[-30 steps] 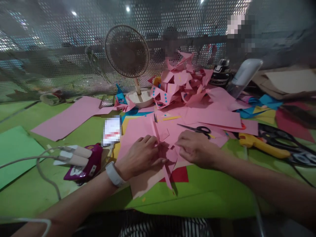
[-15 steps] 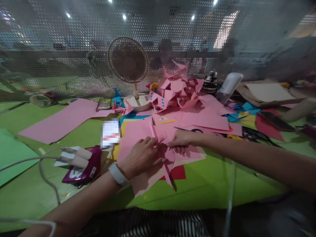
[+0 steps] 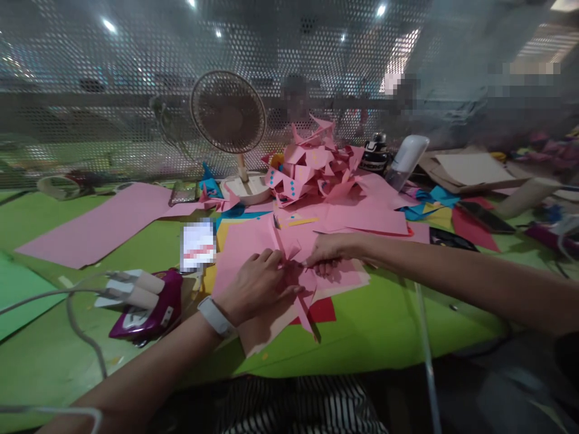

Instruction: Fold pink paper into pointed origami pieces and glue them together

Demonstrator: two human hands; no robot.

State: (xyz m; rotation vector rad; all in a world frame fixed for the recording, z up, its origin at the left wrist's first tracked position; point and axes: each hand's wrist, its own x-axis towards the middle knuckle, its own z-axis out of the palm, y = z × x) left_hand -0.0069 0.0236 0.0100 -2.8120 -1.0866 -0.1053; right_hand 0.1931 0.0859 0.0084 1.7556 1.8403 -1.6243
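A folded pink paper piece (image 3: 304,310) with narrow strips sticking out lies between my two hands, over flat pink sheets (image 3: 239,241). My left hand (image 3: 257,282) has its fingers bent onto the left side of the folded piece, with a pale band round the wrist. On the other side, my right hand (image 3: 329,253) has its fingers curled, and thumb and forefinger are pressed together on the paper. Dark shade between the hands hides the fold itself. A small red sheet (image 3: 323,310) pokes out below.
Behind the hands rises a heap of folded pink paper (image 3: 312,163), beside a small fan (image 3: 228,111). To the left are a lit phone (image 3: 198,244) and a purple pouch (image 3: 149,307) with white plugs and cables. A white-topped bottle (image 3: 408,154) leans at the back right.
The view has turned slightly right, so the things on the table appear shifted left. Both hands keep nearly the same hold on the folded pink paper.
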